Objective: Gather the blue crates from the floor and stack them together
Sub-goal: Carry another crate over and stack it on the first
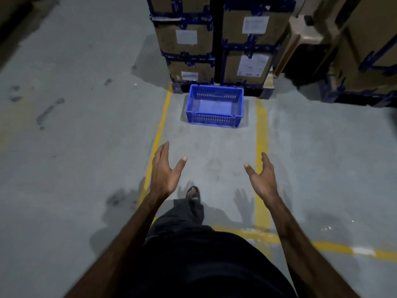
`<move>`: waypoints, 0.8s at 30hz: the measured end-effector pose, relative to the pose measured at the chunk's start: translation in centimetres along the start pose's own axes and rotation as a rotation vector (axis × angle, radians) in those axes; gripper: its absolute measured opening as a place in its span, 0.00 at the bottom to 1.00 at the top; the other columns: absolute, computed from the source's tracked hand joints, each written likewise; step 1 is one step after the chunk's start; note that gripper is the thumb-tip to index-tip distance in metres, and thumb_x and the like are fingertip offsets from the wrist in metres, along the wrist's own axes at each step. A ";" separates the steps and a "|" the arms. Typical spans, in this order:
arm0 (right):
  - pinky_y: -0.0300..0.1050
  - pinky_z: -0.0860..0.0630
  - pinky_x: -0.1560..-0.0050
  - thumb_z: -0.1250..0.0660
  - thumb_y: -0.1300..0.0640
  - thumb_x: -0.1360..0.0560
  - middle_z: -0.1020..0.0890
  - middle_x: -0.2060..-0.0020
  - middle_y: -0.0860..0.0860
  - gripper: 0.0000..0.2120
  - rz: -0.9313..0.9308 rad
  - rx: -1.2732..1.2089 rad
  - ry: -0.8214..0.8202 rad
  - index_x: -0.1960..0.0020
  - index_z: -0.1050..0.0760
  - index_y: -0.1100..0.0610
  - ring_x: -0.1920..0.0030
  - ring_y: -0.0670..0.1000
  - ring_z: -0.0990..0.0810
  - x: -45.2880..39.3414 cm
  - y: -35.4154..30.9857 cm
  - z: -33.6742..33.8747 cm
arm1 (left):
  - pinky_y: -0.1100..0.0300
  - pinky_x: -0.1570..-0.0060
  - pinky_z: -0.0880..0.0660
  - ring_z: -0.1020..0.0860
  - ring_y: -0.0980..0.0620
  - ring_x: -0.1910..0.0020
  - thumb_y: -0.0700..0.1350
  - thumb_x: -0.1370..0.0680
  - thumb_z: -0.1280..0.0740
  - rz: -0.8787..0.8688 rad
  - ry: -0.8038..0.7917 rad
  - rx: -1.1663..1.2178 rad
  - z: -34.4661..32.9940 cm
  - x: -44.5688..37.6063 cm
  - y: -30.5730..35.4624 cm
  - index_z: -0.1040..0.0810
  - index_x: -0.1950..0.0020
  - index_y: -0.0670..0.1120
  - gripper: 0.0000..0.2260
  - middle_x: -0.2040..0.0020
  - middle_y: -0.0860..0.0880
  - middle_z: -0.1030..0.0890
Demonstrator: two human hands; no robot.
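Crate: blue crate (214, 106) is sitting empty, looking light and stiff.
Hands: left hand (165, 168) and right hand (261, 176) are reaching, spread wide.
Hold: rim's two short ends.

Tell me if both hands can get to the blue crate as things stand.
Probably yes, after a step closer. The left hand and right hand are open and empty, and only bare floor lies before the crate, which sits open-topped against the stacked boxes.

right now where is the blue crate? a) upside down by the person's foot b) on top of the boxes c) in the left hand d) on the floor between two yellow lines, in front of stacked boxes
d: the blue crate sits upright and empty on the floor, both hands apart from it.
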State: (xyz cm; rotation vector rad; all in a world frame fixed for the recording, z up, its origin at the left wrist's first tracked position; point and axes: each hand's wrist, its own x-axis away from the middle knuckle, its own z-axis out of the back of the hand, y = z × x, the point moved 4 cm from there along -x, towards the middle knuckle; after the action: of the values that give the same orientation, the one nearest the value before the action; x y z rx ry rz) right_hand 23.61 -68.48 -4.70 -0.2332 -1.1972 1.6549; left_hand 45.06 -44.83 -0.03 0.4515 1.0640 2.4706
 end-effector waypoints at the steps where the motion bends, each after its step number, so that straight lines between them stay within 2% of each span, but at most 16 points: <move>1: 0.58 0.38 0.22 0.31 0.45 0.20 0.39 0.19 0.55 0.39 -0.002 -0.009 0.004 0.16 0.46 0.49 0.20 0.56 0.39 0.9 0.6 -0.2 | 0.49 0.20 0.43 0.43 0.48 0.18 0.57 0.18 0.32 -0.008 0.007 -0.006 0.4 1.3 0.0 0.41 0.16 0.46 0.35 0.17 0.46 0.39; 7: 0.58 0.37 0.22 0.30 0.43 0.21 0.38 0.19 0.53 0.39 0.047 -0.052 0.040 0.16 0.46 0.49 0.20 0.54 0.38 5.9 1.7 -0.4 | 0.60 0.25 0.47 0.43 0.51 0.18 0.56 0.18 0.32 -0.048 0.033 -0.023 4.0 5.5 0.2 0.41 0.16 0.48 0.33 0.17 0.48 0.39; 11: 0.56 0.36 0.23 0.30 0.44 0.21 0.35 0.20 0.52 0.38 0.079 -0.069 0.098 0.17 0.44 0.48 0.21 0.53 0.35 10.2 1.6 0.7 | 0.59 0.22 0.48 0.44 0.50 0.18 0.58 0.18 0.34 -0.167 -0.040 -0.065 4.9 6.7 0.9 0.40 0.16 0.47 0.34 0.17 0.47 0.39; 14: 0.57 0.37 0.23 0.30 0.43 0.21 0.35 0.20 0.51 0.39 0.064 -0.086 0.146 0.17 0.45 0.47 0.21 0.52 0.36 14.8 2.2 1.7 | 0.57 0.21 0.47 0.44 0.50 0.18 0.58 0.18 0.34 -0.278 -0.155 -0.095 4.7 7.8 1.3 0.40 0.16 0.48 0.34 0.17 0.47 0.39; 17: 0.57 0.34 0.25 0.30 0.43 0.21 0.33 0.21 0.51 0.39 -0.010 -0.076 0.224 0.17 0.45 0.47 0.22 0.52 0.33 20.8 4.1 2.0 | 0.61 0.23 0.49 0.43 0.50 0.18 0.55 0.18 0.32 -0.393 -0.281 -0.096 3.9 9.4 0.6 0.38 0.17 0.48 0.32 0.17 0.47 0.39; 21: 0.52 0.30 0.29 0.29 0.45 0.21 0.29 0.24 0.53 0.38 -0.219 -0.109 0.388 0.17 0.44 0.48 0.26 0.54 0.28 31.6 9.5 1.1 | 0.60 0.23 0.49 0.42 0.48 0.18 0.52 0.18 0.31 -0.531 -0.537 -0.139 1.0 12.8 -2.4 0.37 0.18 0.47 0.31 0.17 0.45 0.38; 24: 0.55 0.29 0.29 0.29 0.44 0.22 0.27 0.26 0.56 0.39 -0.398 -0.163 0.524 0.17 0.42 0.50 0.28 0.56 0.26 41.6 14.5 -0.8 | 0.57 0.22 0.48 0.42 0.46 0.18 0.53 0.18 0.31 -0.615 -0.729 -0.201 -1.7 16.1 -4.9 0.37 0.17 0.46 0.31 0.18 0.43 0.38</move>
State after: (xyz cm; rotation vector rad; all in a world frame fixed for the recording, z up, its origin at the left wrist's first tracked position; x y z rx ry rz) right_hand -3.42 -33.94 -0.62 -0.4661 -0.9016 1.0619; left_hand 31.60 -34.98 -2.69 0.7461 0.5293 1.6332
